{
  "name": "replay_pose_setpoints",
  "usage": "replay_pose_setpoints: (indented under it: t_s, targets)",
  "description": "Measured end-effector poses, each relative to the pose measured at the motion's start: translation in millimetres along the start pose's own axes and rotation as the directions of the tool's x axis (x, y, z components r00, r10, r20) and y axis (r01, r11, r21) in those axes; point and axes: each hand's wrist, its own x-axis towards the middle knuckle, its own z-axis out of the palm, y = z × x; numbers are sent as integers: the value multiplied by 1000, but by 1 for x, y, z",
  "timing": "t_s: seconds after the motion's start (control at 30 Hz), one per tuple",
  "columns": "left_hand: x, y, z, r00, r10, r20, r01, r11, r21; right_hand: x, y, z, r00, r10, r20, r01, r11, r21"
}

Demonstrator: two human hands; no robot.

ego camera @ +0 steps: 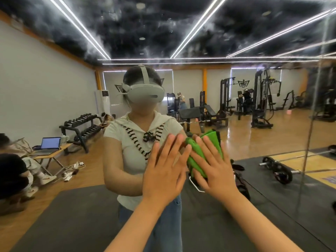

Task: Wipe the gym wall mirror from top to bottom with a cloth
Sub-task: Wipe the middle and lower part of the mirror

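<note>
Both hands are raised flat toward the mirror point(54, 73), low in the view at about 6 o'clock. The right hand point(213, 171) presses the green cloth point(214, 138) against the glass with straight, spread fingers. Its grip is released, the palm lying over the cloth rather than curling round it. The folded cloth shows past the fingertips at 12 o'clock of that hand and bunches out at its 9 o'clock side, just right of the middle of the view. The left hand point(163, 170) is at 9 o'clock of the right, just beside it, fingers straight and together, grip released and holding nothing. Its fingertips reach the cloth's edge; whether the palm touches the glass cannot be told.

The glass reflects the person in a pale top and grey headset point(145, 93) at the centre. At 9 o'clock a laptop point(50, 143) stands on a small counter point(54, 155), with a dumbbell rack point(81, 128) beyond it. At 2 o'clock stand weight machines point(261, 99), and at 4 o'clock a barbell point(278, 170) lies on a dark mat point(72, 215). A vertical seam point(309, 142) runs down the glass at 3 o'clock.
</note>
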Motion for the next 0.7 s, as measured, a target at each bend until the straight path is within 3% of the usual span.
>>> replay_pose_setpoints:
  t_s: [0.07,0.13,0.2,0.23,0.27,0.3,0.33,0.4,0.47,0.5,0.6,0.7]
  targets:
    - [-3,2,4,1000,-2,-8,2,999,33,-9,36,-13,997,-57,44,59,997,-41]
    - [-3,2,6,1000,-17,-18,18,999,42,-10,65,-24,978,209,-17,-209,978,4]
    - [-2,2,7,999,-21,-26,22,999,36,-2,77,-28,797,592,-125,-580,806,120]
    - [-2,3,7,999,-27,-33,28,999,25,4,75,-25,690,705,-167,-683,709,174]
    - [-2,5,8,998,-42,-41,42,999,8,10,68,-21,627,754,-197,-728,657,197]
    - [-1,9,8,996,-71,-51,71,997,-17,13,58,-15,617,756,-218,-731,653,196]
    - [0,15,8,991,-116,-59,114,992,-48,12,47,-9,649,729,-219,-708,684,178]
    - [5,30,6,974,-217,-70,208,971,-118,-1,27,-1,786,595,-169,-582,804,125]
    - [16,44,6,964,-254,-75,240,957,-160,-20,33,-3,938,333,-97,-329,943,50]
    - [24,49,6,968,-238,-77,222,960,-173,-28,47,-8,980,193,-54,-192,981,15]
    - [43,62,10,988,-148,-54,135,972,-193,-40,98,-25,998,-52,31,54,995,-78]
    - [47,73,18,994,-114,-6,112,987,-118,-52,137,-37,994,105,-1,-105,991,-83]
